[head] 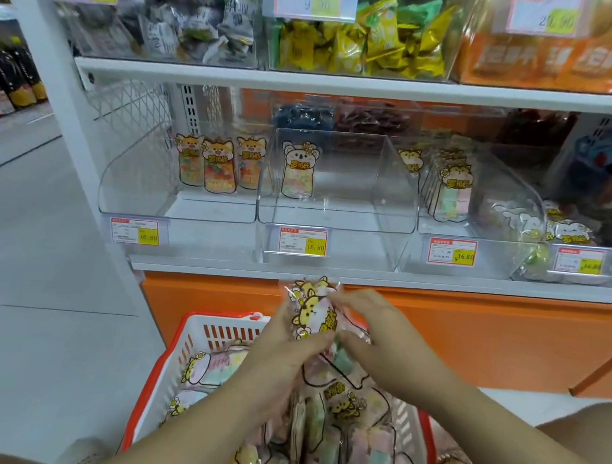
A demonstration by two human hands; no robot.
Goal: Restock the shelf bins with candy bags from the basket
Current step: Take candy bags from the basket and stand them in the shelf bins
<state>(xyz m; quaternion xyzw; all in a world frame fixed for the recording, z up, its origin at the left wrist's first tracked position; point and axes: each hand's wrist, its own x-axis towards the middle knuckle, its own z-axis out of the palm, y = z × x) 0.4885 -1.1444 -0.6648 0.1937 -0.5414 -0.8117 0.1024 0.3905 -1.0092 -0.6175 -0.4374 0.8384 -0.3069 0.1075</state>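
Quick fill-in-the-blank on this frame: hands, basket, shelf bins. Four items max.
1. The left hand and right hand hold candy bags above the ___.
2. The leftmost bin shows ___ bags side by side.
3. The second bin from the left shows only ___ bag.
4. The price tag on the second bin reads ___.
Missing words: basket; three; one; 16.80.

hands [276,360] 2 | basket [223,315] 1 | middle-shelf bins [342,182] 4 | bin price tags [302,241] 7
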